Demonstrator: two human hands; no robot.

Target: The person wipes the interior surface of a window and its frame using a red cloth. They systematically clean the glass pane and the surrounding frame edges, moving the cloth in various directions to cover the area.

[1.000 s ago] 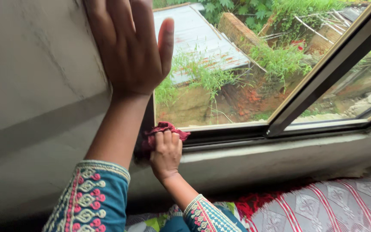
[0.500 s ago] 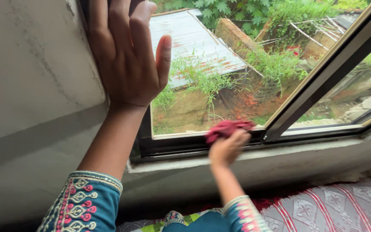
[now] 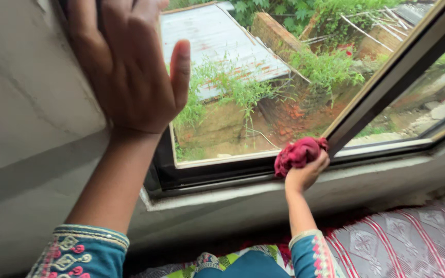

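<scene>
View from the head camera, looking down along both forearms at a sliding window. The right hand (image 3: 305, 175) is closed around a crumpled red cloth (image 3: 298, 153) and presses it against the bottom rail of the window frame (image 3: 217, 172), at the point where the dark upright bar (image 3: 387, 77) between the two panes meets that rail. The left hand (image 3: 124, 62) is spread flat, fingers together and thumb apart, resting against the left edge of the frame where it meets the grey wall (image 3: 27, 128); it holds nothing and appears to serve as a brace. The cloth thus sits at the right end of the left pane's lower rail, just beside the bar, while the stretch of rail toward the left corner lies bare. As a judgement from position alone, the wiping of this lower rail is roughly at the end of one pass across the left pane; the rail under the right pane (image 3: 433, 110), the upright bar and the grey sill (image 3: 222, 193) below show no contact with the cloth at this moment. Whether any surface is already clean cannot be told, since no dust or streaks are distinguishable on the dark frame. A striped bedcover (image 3: 403, 242) lies below the sill; a metal roof (image 3: 217, 38) and green plants are visible through the glass.
</scene>
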